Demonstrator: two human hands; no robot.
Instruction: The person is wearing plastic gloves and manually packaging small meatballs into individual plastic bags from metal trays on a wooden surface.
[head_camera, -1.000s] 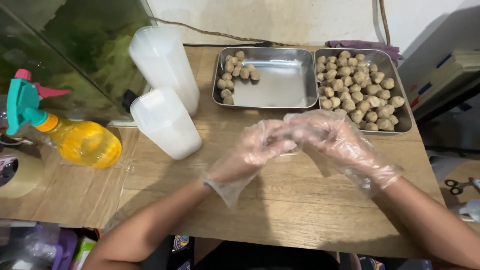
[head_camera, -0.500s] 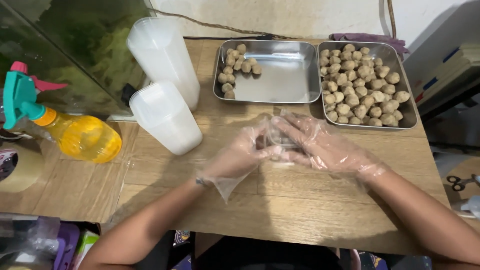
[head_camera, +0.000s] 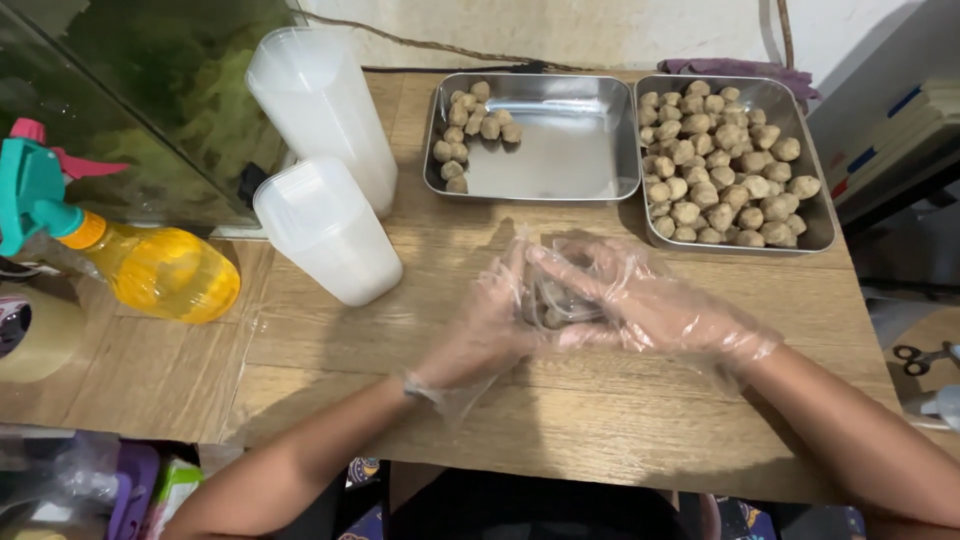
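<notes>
Pressing together over the middle of the wooden table, the left hand and the right hand close around a small dark lump. Both hands wear thin clear plastic gloves. The lump sits between the two palms, so it is equally near to both; its shape and long axis I cannot tell, because the fingers and the glove film hide most of it.

Beyond the hands stand two steel trays, side by side. The left tray holds about a dozen brown balls in its left corner, and the right tray is nearly full of the same balls, too many to count surely. The right hand is nearer to the full tray.

To the left lie two stacks of clear cups and one yellow spray bottle.
</notes>
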